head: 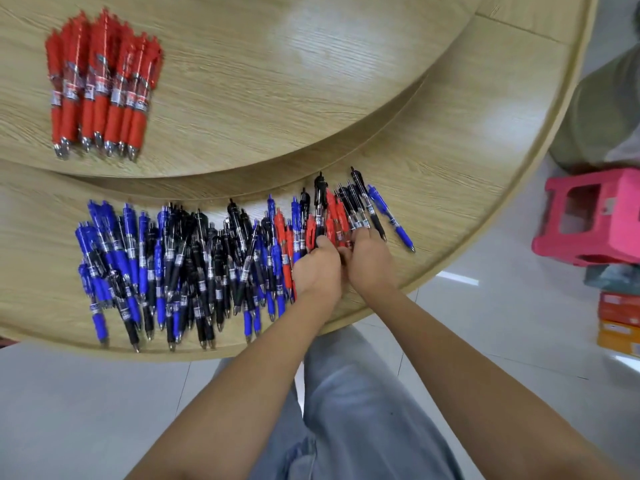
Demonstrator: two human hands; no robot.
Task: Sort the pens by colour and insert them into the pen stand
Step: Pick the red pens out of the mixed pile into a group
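Now at the table's edge: two hands on one bunch of pens

Side by side and touching, my hands work at the right end of a long row of blue, black and red plastic click pens (173, 265) lying along the near rim of the round light-wood table (450, 150). My left hand (318, 268) curls around a bunch of red and black pens (329, 213), thumb on top. My right hand (370, 259) curls its fingers over the same bunch. A single blue pen (389, 216) lies just to its right. A pile of red click pens (100, 84) lies well apart on the raised inner tier (277, 81). A pink plastic stool (620, 216) stands on the floor.
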